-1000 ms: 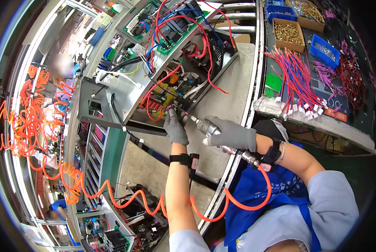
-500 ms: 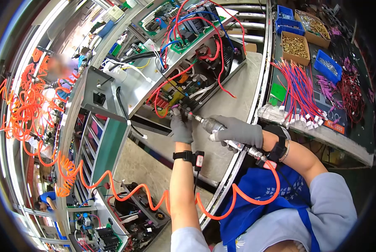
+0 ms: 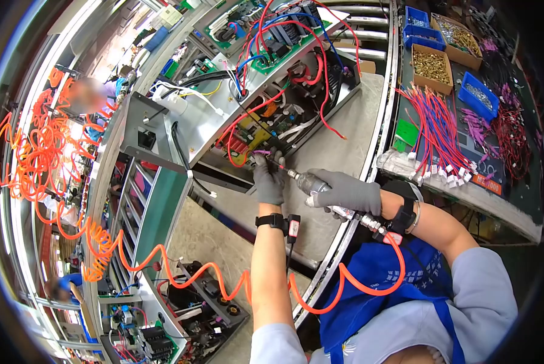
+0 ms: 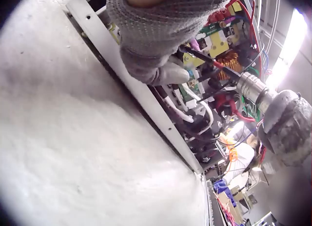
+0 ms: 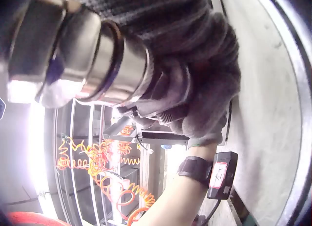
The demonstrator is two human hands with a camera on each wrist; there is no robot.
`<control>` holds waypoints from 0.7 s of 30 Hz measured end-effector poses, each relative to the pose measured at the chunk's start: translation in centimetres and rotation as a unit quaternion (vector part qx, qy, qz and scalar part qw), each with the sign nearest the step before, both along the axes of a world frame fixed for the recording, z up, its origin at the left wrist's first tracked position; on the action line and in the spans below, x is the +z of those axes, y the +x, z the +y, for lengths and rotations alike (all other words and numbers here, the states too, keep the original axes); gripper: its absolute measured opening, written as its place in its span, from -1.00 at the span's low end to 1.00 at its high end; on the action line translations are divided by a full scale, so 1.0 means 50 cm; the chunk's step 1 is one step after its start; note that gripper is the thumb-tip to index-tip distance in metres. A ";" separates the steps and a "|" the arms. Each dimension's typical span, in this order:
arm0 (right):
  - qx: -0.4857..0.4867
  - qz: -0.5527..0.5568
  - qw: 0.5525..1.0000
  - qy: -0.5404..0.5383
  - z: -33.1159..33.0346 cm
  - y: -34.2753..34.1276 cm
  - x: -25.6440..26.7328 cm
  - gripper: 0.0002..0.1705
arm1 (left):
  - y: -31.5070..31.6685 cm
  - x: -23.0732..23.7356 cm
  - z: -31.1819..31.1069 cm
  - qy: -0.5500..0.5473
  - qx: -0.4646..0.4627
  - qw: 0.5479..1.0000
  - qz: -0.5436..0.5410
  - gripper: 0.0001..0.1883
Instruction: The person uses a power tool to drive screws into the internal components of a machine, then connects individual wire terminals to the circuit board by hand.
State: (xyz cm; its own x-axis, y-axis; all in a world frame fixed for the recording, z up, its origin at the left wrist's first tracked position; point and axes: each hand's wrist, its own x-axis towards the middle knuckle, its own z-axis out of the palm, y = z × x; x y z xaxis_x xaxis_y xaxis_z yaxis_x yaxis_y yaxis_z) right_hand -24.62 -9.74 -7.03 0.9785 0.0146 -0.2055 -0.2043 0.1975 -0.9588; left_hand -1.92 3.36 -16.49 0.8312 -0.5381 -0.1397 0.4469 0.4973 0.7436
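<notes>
My right hand (image 3: pixel 348 193), in a grey glove, grips a pneumatic screwdriver (image 3: pixel 311 184) fed by an orange coiled hose (image 3: pixel 399 261). The driver's red-banded bit (image 4: pixel 218 64) points into an open metal chassis (image 3: pixel 223 142) full of circuit boards. Also gloved, my left hand (image 3: pixel 269 182) reaches inside the chassis edge with its fingers bent at the bit's tip. A small purple piece (image 4: pixel 194 44) shows beside these fingertips; I cannot tell whether they pinch it. In the right wrist view the driver's metal end (image 5: pixel 112 65) fills the upper left.
Loose red wires (image 3: pixel 329 115) hang from the chassis. On the right bench lie red and blue wires with white connectors (image 3: pixel 436 133), a carton of brass hardware (image 3: pixel 431 68) and a blue bin (image 3: pixel 478 96). Another chassis (image 3: pixel 181 327) stands at lower left. Orange coiled hoses (image 3: pixel 47 145) hang at far left.
The head view has shifted, so the scene sits further right. Both hands and the driver stay at the same spot in the chassis.
</notes>
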 end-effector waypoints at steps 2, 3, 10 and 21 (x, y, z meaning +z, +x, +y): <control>-0.003 0.012 1.000 -0.009 -0.001 -0.005 0.009 -0.30 | 0.000 -0.003 0.002 -0.005 -0.009 1.000 0.006 -0.44; -0.001 0.016 1.000 -0.015 -0.003 -0.008 0.013 -0.26 | 0.001 -0.002 0.001 -0.007 -0.014 1.000 0.008 -0.44; 0.021 0.024 0.999 -0.028 -0.014 -0.002 0.012 -0.18 | -0.012 0.003 -0.012 0.018 0.016 1.000 -0.006 -0.46; 0.006 0.025 0.999 0.034 -0.033 0.026 -0.020 -0.41 | -0.035 0.021 -0.011 0.046 -0.001 0.999 0.019 -0.64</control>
